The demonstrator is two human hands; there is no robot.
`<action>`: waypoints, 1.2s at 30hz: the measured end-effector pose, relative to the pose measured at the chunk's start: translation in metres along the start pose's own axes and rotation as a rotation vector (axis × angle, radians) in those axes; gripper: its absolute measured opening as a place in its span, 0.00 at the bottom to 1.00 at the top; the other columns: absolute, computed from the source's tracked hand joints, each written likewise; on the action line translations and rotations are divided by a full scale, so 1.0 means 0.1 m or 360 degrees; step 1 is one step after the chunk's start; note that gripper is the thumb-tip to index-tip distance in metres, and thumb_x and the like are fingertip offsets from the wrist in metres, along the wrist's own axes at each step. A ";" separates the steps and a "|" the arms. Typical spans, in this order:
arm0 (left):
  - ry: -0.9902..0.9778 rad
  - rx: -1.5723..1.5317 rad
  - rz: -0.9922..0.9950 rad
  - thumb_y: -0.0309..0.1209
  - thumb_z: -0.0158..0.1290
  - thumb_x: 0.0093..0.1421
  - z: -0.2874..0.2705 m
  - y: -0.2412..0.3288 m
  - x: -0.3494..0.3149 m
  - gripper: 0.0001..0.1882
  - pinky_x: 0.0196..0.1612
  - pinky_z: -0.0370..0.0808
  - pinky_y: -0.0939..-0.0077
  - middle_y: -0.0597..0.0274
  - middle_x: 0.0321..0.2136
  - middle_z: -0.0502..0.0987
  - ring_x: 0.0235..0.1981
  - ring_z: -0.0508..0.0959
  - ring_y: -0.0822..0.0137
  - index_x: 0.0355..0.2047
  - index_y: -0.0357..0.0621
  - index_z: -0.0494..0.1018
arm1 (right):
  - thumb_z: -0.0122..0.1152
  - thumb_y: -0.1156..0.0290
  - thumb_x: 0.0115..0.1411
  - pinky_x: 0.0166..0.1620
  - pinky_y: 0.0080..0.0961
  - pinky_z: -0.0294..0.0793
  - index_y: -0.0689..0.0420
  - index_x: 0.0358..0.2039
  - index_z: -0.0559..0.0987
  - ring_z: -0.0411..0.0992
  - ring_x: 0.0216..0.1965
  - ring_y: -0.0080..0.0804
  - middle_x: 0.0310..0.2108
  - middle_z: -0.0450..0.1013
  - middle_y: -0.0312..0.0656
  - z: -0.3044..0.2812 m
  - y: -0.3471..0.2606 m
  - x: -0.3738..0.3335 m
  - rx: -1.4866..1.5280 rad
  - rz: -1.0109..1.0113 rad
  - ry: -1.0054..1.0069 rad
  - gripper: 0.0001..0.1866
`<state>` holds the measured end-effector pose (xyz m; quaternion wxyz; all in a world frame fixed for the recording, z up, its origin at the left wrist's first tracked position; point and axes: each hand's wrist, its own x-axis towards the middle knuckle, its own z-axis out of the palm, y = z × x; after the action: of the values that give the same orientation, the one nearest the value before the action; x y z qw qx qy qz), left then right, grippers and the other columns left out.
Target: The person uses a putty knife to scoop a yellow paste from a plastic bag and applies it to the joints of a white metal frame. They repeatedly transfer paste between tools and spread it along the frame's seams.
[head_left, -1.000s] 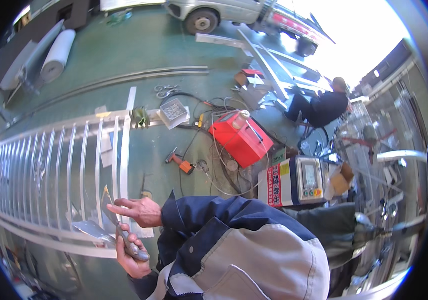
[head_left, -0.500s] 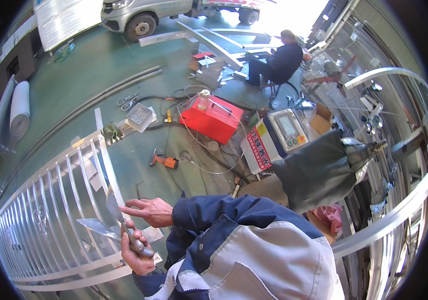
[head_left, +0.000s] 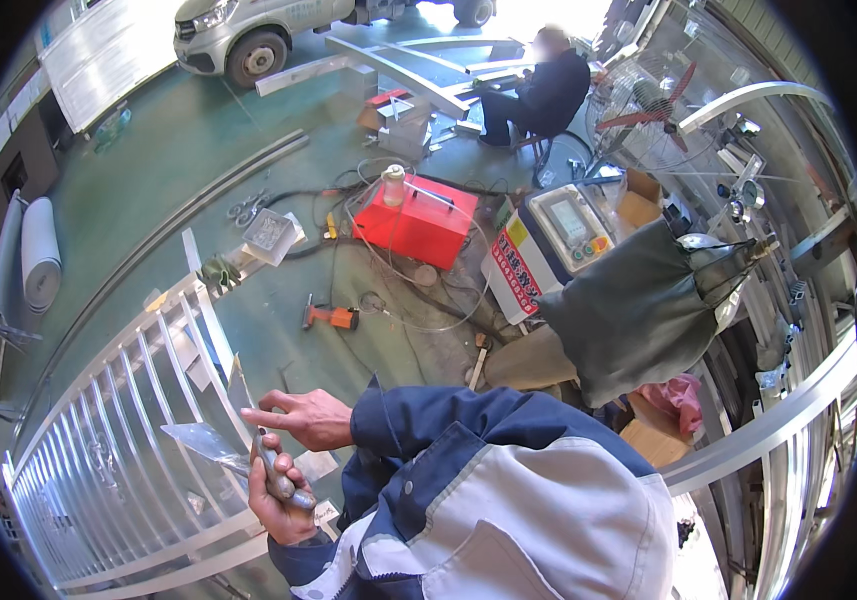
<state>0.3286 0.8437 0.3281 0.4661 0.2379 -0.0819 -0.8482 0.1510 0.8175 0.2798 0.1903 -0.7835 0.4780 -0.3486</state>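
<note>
My left hand (head_left: 281, 512) is wrapped round the grey handles of two putty knives, held together. One putty knife (head_left: 205, 440) has its broad, shiny blade pointing left. The other putty knife (head_left: 239, 388) points up and away, its blade seen nearly edge-on. My right hand (head_left: 314, 419) is beside this second blade, with the index finger stretched out against it and the other fingers loosely bent. Beneath both hands lies a white metal railing (head_left: 204, 325) with many upright bars.
An orange cordless drill (head_left: 332, 317) lies on the green floor ahead. Beyond it are a red box-shaped machine (head_left: 415, 228) with hoses and a white control unit (head_left: 568, 228). A dark green cloth (head_left: 638, 310) hangs at right. Farther off, a person (head_left: 548, 95) sits near metal profiles.
The view has shifted slightly, so the surroundings sit a little differently. My left hand keeps its hold on the putty knives, and my right finger stays at the blade, which now appears more edge-on.
</note>
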 end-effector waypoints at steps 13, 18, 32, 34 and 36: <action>0.0076 0.0321 0.0152 0.33 0.48 0.71 0.32 -0.09 0.16 0.22 0.36 0.84 0.80 0.61 0.51 0.72 0.36 0.78 0.73 0.63 0.39 0.64 | 0.64 0.75 0.58 0.39 0.36 0.80 0.42 0.63 0.73 0.78 0.38 0.44 0.52 0.70 0.42 -0.16 0.44 -0.41 0.0272 0.0380 0.0359 0.31; 0.0012 0.0223 -0.0269 0.36 0.49 0.72 0.24 -0.16 0.33 0.16 0.29 0.79 0.84 0.71 0.30 0.73 0.28 0.77 0.78 0.57 0.48 0.67 | 0.69 0.73 0.54 0.46 0.35 0.79 0.44 0.45 0.83 0.76 0.45 0.43 0.46 0.72 0.41 -0.20 0.83 -0.68 0.0399 0.0631 0.0625 0.17; -0.0669 0.0421 -0.1420 0.40 0.47 0.73 -0.63 -0.17 1.42 0.15 0.23 0.71 0.84 0.71 0.39 0.75 0.34 0.78 0.76 0.58 0.58 0.68 | 0.67 0.69 0.56 0.42 0.34 0.74 0.57 0.29 0.82 0.75 0.38 0.40 0.33 0.73 0.42 0.03 0.41 -1.53 0.0374 0.1155 0.1334 0.06; -0.0510 0.0474 -0.1364 0.40 0.47 0.73 -0.62 -0.37 1.40 0.16 0.24 0.71 0.84 0.69 0.39 0.75 0.34 0.79 0.76 0.58 0.56 0.68 | 0.67 0.68 0.58 0.43 0.33 0.74 0.58 0.30 0.82 0.76 0.39 0.40 0.33 0.74 0.43 0.15 0.28 -1.61 0.0507 0.1283 0.1444 0.07; -0.0325 0.0556 -0.1299 0.40 0.48 0.73 -0.61 -0.51 1.31 0.16 0.24 0.72 0.84 0.67 0.39 0.75 0.35 0.79 0.75 0.58 0.55 0.68 | 0.65 0.64 0.63 0.41 0.33 0.74 0.59 0.35 0.80 0.76 0.35 0.37 0.32 0.77 0.43 0.16 0.22 -1.73 0.0519 0.1387 0.1544 0.11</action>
<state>0.2603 0.7680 0.2140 0.0360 0.2408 -0.1687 -0.9551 0.0972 0.9590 0.1919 0.1931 -0.2347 0.7233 -0.6201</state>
